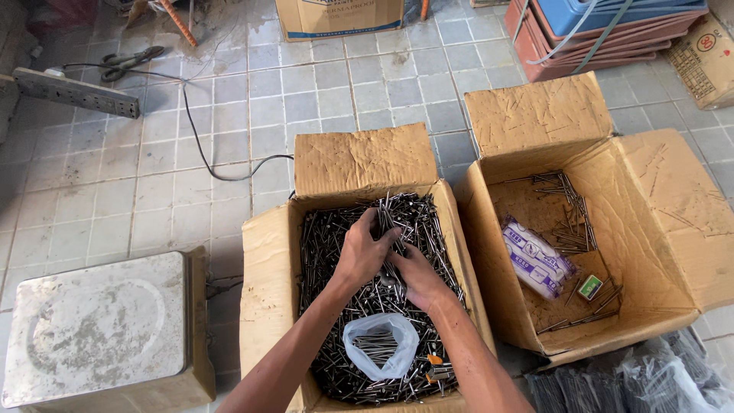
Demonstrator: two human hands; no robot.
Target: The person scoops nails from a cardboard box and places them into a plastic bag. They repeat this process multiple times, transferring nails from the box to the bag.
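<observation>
2 hands meet over the middle of the nail box (269,252): the left hand (365,248) has its fingers curled shut on a bundle of nails (388,216) pointing up and away, the right hand (417,277) just beside it, grip hidden.

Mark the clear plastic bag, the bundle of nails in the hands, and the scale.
clear plastic bag (380,348), head view, its front wall
bundle of nails (388,216), head view, mid-shaft
scale (92,325), head view, bare platform
</observation>
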